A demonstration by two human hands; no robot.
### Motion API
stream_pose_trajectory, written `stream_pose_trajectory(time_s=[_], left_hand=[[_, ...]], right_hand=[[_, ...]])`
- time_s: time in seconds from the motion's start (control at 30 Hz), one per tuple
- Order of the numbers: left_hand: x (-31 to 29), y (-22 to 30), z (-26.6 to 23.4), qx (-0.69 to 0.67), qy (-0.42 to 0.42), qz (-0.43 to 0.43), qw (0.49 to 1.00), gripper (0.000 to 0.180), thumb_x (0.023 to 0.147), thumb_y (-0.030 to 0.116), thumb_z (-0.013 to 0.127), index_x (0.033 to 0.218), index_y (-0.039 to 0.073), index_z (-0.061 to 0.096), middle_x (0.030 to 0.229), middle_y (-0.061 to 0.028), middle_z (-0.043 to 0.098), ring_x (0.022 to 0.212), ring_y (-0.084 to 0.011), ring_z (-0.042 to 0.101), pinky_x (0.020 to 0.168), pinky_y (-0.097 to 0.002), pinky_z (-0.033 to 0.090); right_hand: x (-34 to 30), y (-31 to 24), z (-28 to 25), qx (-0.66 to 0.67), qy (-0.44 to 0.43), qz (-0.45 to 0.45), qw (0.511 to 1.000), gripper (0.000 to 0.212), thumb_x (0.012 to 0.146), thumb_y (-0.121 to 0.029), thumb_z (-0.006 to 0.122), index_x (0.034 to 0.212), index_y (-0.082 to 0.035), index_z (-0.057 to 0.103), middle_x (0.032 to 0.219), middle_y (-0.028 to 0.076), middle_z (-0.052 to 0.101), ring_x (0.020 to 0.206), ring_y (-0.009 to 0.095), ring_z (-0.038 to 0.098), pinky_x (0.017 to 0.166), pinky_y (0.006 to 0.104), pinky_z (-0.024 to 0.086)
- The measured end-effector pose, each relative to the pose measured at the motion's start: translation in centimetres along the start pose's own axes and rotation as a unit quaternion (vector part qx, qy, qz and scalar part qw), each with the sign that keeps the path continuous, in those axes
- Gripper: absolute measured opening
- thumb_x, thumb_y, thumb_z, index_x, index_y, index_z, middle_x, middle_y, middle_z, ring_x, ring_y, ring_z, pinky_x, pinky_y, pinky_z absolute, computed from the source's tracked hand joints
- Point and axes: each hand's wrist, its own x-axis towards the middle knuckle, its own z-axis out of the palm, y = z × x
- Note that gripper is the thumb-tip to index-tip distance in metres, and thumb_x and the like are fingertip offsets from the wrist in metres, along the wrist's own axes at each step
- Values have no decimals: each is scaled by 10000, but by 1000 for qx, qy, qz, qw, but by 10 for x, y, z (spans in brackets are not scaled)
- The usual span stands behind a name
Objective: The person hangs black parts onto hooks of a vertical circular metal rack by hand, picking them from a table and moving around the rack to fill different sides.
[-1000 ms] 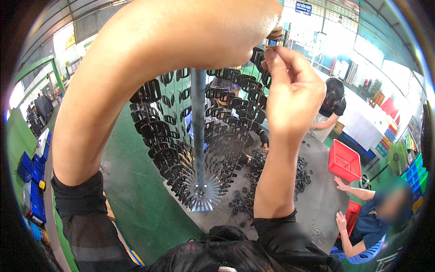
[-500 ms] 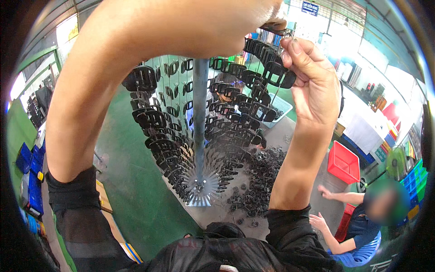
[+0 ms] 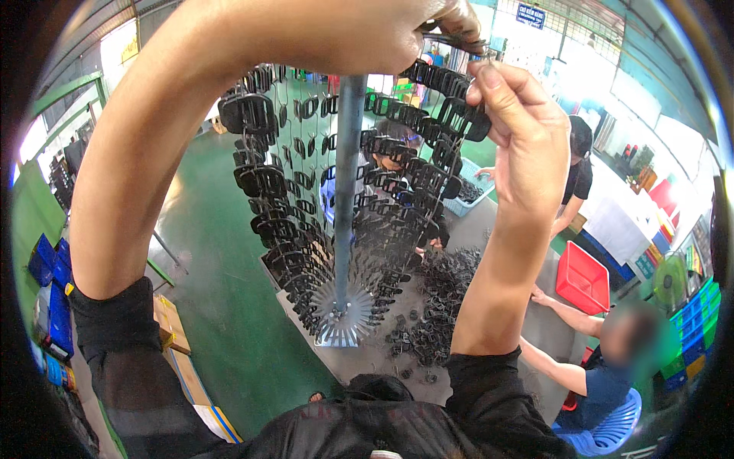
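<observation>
Raised at the top of the view, my left hand [image 3: 447, 23] is closed on a dark metal tool [image 3: 457, 41] that looks like pliers, partly hidden by the fingers. Its tip meets a small wire end just above my right hand [image 3: 524, 115]. There my right thumb and fingers pinch a thin wire [image 3: 475, 75]; the exact grip is too small to make out. Black plastic buckles [image 3: 462, 116] hang on the strand beside my right fingers. More strands of buckles ring a blue-grey upright pole [image 3: 349, 168], down to a slotted round metal base [image 3: 342, 332].
Loose black parts lie heaped on the floor [image 3: 436, 314] right of the pole. A pale blue basket [image 3: 470, 200] and a red basket [image 3: 583, 277] stand farther right. One person sits on a blue stool [image 3: 612, 428]; others work behind the strands and near the basket.
The view has shifted slightly, and the strands and pole appear moved rightward. Both my hands stay together at the wire end. The seated person has leaned and moved their arms.
</observation>
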Motion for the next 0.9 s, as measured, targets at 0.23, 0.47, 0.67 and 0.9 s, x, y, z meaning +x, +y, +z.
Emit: stream_pose_trajectory(time_s=[0.23, 0.47, 0.67, 0.9], left_hand=[[-11, -7, 24, -14, 14, 30, 999, 334, 778, 17, 491, 1080, -21, 628, 756, -227, 639, 703, -339, 635, 675, -412, 510], [-6, -33, 53, -66, 6, 114, 991, 389, 789, 21, 517, 1167, 8, 607, 920, -199, 676, 739, -304, 647, 696, -373, 516], [-6, -14, 52, -6, 2, 39, 999, 416, 773, 5, 529, 1183, 18, 594, 944, -204, 669, 808, -310, 651, 713, -371, 510], [8, -43, 81, 78, 151, 198, 965, 363, 692, -51, 578, 1049, -27, 637, 950, -207, 659, 879, -346, 645, 797, -383, 499]], right_hand=[[-11, 16, -8, 35, -28, 29, 999, 114, 860, -121, 678, 925, -33, 709, 742, 6, 656, 587, 12, 461, 530, 165, 304], [-22, 46, -4, 23, -37, -26, 999, 123, 864, -96, 674, 951, -10, 692, 784, 33, 661, 659, 49, 564, 611, 176, 423], [-24, 46, -1, -15, 2, -18, 1000, 113, 860, -75, 673, 931, 12, 683, 784, 49, 662, 707, 79, 606, 666, 204, 464], [-27, 42, 5, -67, 51, -47, 995, 89, 849, -76, 676, 902, -7, 693, 714, 30, 649, 659, 64, 577, 620, 200, 445]])
